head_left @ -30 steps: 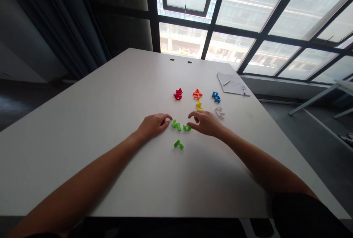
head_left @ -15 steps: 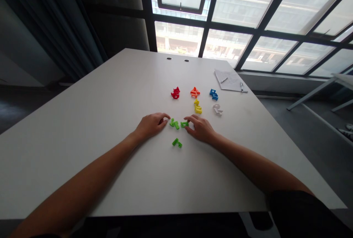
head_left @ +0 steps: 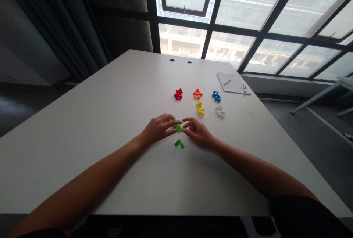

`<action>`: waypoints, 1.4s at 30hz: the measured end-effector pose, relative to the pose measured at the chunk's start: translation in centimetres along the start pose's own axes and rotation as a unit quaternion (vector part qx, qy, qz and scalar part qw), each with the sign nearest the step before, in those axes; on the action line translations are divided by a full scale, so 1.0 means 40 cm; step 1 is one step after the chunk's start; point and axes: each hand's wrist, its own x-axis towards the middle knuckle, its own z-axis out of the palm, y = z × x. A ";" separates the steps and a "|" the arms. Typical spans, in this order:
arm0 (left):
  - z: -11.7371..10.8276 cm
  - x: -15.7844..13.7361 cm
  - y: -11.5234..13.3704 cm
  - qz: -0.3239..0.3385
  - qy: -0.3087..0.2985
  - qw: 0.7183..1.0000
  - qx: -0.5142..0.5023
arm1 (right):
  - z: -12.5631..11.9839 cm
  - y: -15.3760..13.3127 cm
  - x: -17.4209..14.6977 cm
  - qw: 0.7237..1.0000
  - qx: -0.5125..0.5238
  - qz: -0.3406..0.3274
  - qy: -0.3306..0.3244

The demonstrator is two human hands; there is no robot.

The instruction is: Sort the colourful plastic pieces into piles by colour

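Small green plastic pieces (head_left: pixel 179 128) lie grouped between my two hands, partly hidden by the fingers. My left hand (head_left: pixel 161 129) closes round them from the left, forefinger above and thumb below. From the other side my right hand (head_left: pixel 198 131) has its thumb and curled fingers at the right end of the group; exactly which piece it pinches is hard to make out. Nearer to me, a separate green angled piece (head_left: pixel 179 144) rests on the white table (head_left: pixel 154 183).
Farther back stand little piles of red pieces (head_left: pixel 178 94), orange pieces (head_left: pixel 197 93), blue pieces (head_left: pixel 216 96), yellow pieces (head_left: pixel 200 108) and white pieces (head_left: pixel 220 111). Paper sheets (head_left: pixel 233 82) with a pen (head_left: pixel 244 89) lie near the right edge. Windows rise behind the table.
My left hand has moved right and closed over the green pieces. My right hand has brought its green piece left against them. The view has shifted slightly.
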 end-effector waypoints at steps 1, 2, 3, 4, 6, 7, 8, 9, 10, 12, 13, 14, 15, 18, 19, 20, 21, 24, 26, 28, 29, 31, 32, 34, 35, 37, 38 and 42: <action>0.000 0.000 0.000 0.000 0.001 1.000 -0.007 | 0.001 0.002 -0.001 1.000 0.013 0.004 -0.010; 0.000 -0.001 0.001 -0.005 -0.002 1.000 -0.013 | 0.001 0.005 -0.001 1.000 0.024 0.008 -0.018; -0.001 0.000 0.001 -0.013 -0.009 1.000 -0.018 | 0.000 0.008 0.000 0.999 0.033 0.014 -0.024; -0.003 0.000 0.002 -0.024 -0.020 0.999 -0.022 | -0.001 0.010 0.001 0.999 0.040 0.021 -0.030; -0.008 0.002 0.005 -0.048 -0.048 0.997 -0.031 | -0.004 0.012 0.004 0.997 0.050 0.034 -0.039; -0.011 0.002 0.007 -0.058 -0.062 0.996 -0.037 | -0.004 0.011 0.005 0.997 0.053 0.041 -0.043; -0.013 0.003 0.008 -0.066 -0.073 0.994 -0.043 | -0.005 0.008 0.006 0.996 0.054 0.046 -0.046; -0.015 0.003 0.008 -0.071 -0.078 0.993 -0.048 | -0.004 0.004 0.007 0.996 0.054 0.051 -0.047; -0.016 0.004 0.008 -0.077 -0.080 0.993 -0.049 | -0.003 -0.001 0.007 0.996 0.052 0.055 -0.044; -0.018 0.006 0.004 -0.096 -0.067 0.992 -0.038 | 0.001 -0.009 0.009 0.997 0.047 0.063 -0.027; -0.018 0.008 -0.001 -0.113 -0.052 0.992 -0.025 | 0.003 -0.011 0.009 0.997 0.046 0.067 -0.015; -0.017 0.011 -0.008 -0.135 -0.035 0.990 -0.011 | 0.005 -0.012 0.010 0.996 0.047 0.070 -0.002; -0.016 0.015 -0.017 -0.161 -0.019 0.987 0.003 | 0.007 -0.012 0.011 0.996 0.050 0.072 0.009; -0.004 0.029 -0.056 -0.224 0.001 0.974 0.031 | 0.010 -0.006 0.013 0.995 0.062 0.073 0.025; 0.001 0.034 -0.070 -0.236 -0.005 0.971 0.036 | 0.011 -0.004 0.013 0.995 0.063 0.071 0.028; 0.007 0.040 -0.085 -0.244 -0.015 0.969 0.040 | 0.011 -0.003 0.013 0.995 0.062 0.067 0.032; 0.013 0.047 -0.100 -0.251 -0.026 0.967 0.041 | 0.011 -0.002 0.012 0.996 0.059 0.064 0.035; 0.035 0.075 -0.137 -0.267 -0.050 0.961 0.043 | 0.010 -0.005 0.008 0.996 0.042 0.057 0.048; 0.053 0.099 -0.156 -0.269 -0.062 0.960 0.045 | 0.009 -0.008 0.006 0.997 0.029 0.056 0.053; 0.071 0.120 -0.171 -0.270 -0.078 0.958 0.047 | 0.008 -0.009 0.006 0.997 0.019 0.053 0.060; 0.080 0.128 -0.178 -0.273 -0.084 0.957 0.046 | 0.008 -0.009 0.006 0.997 0.016 0.051 0.065; 0.097 0.137 -0.189 -0.279 -0.089 0.955 0.041 | 0.007 -0.009 0.008 0.996 0.012 0.045 0.073; 0.104 0.139 -0.194 -0.280 -0.088 0.955 0.038 | 0.008 -0.009 0.009 0.996 0.010 0.043 0.076; 0.114 0.138 -0.201 -0.277 -0.085 0.957 0.031 | 0.008 -0.009 0.011 0.996 0.004 0.041 0.079; 0.116 0.136 -0.203 -0.277 -0.081 0.957 0.026 | 0.008 -0.010 0.011 0.996 0.000 0.039 0.078; 0.111 0.129 -0.202 -0.275 -0.070 0.959 0.009 | 0.008 -0.010 0.010 0.996 -0.006 0.035 0.077; 0.103 0.124 -0.199 -0.273 -0.062 0.960 -0.006 | 0.008 -0.010 0.009 0.996 -0.008 0.033 0.078; 0.044 0.080 -0.162 -0.233 -0.073 0.962 -0.124 | 0.008 -0.005 0.008 0.993 -0.030 0.034 0.107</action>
